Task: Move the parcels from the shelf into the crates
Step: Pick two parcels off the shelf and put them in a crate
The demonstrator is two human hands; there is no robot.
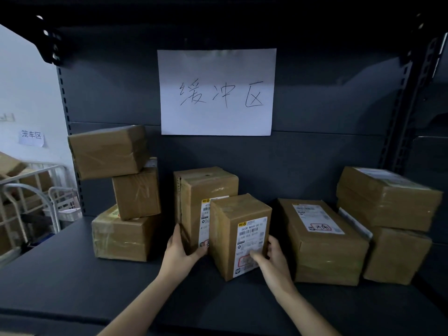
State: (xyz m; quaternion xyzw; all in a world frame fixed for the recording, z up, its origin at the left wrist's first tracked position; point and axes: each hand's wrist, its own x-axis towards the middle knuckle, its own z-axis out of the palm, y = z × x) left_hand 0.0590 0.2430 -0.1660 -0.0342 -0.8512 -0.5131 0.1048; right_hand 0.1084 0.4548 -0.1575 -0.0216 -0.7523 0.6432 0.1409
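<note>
Fingers of my left hand (180, 251) curl round the lower left corner of a tall box (208, 185). My right hand (272, 257) clasps the small box (230, 221) just in front, thumb on its label (252, 236). Both boxes stand on the shelf (60, 275). I judge this the pick-up. Next, lift them clear; no crates in view.
</note>
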